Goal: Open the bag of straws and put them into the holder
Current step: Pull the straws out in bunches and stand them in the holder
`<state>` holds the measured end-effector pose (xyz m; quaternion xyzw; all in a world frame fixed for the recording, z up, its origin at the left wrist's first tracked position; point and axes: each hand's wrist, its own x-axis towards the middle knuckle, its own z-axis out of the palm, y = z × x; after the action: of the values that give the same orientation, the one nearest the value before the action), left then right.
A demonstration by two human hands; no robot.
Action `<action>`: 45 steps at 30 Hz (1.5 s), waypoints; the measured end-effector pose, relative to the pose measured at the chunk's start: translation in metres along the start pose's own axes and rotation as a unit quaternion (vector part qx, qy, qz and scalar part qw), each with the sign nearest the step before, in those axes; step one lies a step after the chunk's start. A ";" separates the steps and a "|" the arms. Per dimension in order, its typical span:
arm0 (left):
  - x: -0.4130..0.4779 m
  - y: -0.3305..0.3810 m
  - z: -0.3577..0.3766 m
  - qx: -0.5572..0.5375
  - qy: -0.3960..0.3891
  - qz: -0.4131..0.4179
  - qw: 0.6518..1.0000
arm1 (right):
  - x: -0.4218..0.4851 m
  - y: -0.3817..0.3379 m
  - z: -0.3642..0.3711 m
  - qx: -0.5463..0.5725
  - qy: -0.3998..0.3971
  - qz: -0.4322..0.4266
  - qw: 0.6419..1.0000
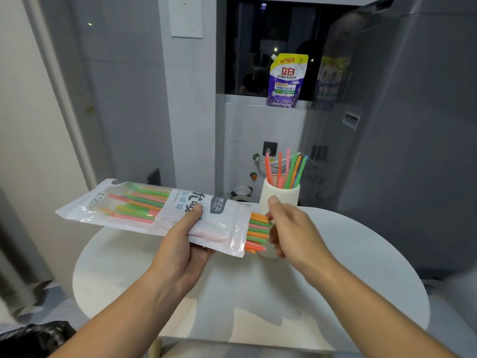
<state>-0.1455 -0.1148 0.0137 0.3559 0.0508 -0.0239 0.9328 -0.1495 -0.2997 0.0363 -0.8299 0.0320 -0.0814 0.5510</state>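
Straw bag [154,213]: opened, held level above round white bench [335,254] in left hand [180,244], grip clamped around its middle. Right hand [289,228]: fingertips pinching the protruding straw ends [258,232]. Step: drawing out a bunch; next likely calls for a straight pull, then upending into the part-filled white holder [280,197] just behind.

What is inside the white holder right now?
Several straws, pink, orange, green and blue, stand in the white holder, leaning against its rim. Their lower ends are hidden by its wall, and the right hand covers its base.
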 end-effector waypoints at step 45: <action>-0.009 0.014 -0.004 -0.069 0.050 -0.017 0.996 | -0.006 -0.012 0.027 0.401 0.070 0.080 0.910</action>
<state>-0.1531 -0.1013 0.0212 0.2904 0.1052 -0.0183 0.9509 -0.1510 -0.2696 0.0363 -0.5260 0.1009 -0.1010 0.8384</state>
